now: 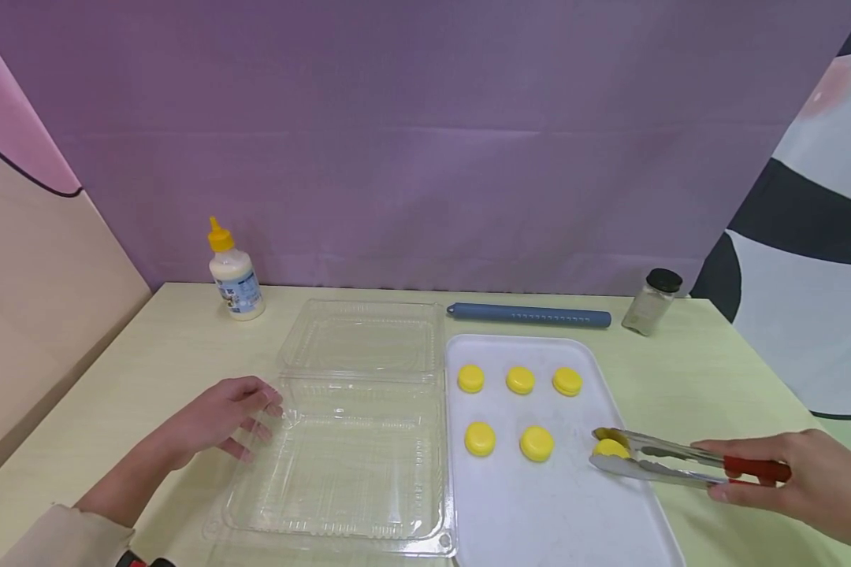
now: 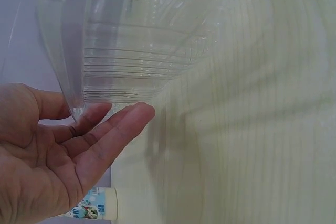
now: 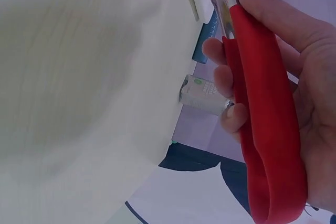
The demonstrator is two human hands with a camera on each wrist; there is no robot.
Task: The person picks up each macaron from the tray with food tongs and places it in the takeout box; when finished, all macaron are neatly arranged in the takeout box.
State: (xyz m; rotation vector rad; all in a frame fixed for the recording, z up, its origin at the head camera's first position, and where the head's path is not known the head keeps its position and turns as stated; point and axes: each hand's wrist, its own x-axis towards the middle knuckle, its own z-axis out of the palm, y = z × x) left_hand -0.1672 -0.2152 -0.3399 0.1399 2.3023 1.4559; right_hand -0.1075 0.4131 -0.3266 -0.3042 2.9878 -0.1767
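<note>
My left hand (image 1: pixel 220 417) is at the left rim of a clear plastic hinged container (image 1: pixel 340 465); in the left wrist view its thumb and forefinger pinch the rim, the other fingers (image 2: pixel 113 140) extended. The container lies open, lid (image 1: pixel 369 339) toward the back. My right hand (image 1: pixel 801 480) grips metal tongs (image 1: pixel 659 453) by their red handles (image 3: pixel 268 103). The tong tips stand on either side of a yellow macaron (image 1: pixel 611 448) at the right of a white tray (image 1: pixel 560 504); whether they squeeze it, I cannot tell. Several other yellow macarons (image 1: pixel 536 444) sit in rows on the tray.
Behind the tray lies a blue-grey stick (image 1: pixel 532 315). A glass jar with a black lid (image 1: pixel 652 302) stands at the back right. At the back left is a white bottle with a yellow nozzle (image 1: pixel 236 276). A purple cloth (image 1: pixel 369 157) hangs behind the table.
</note>
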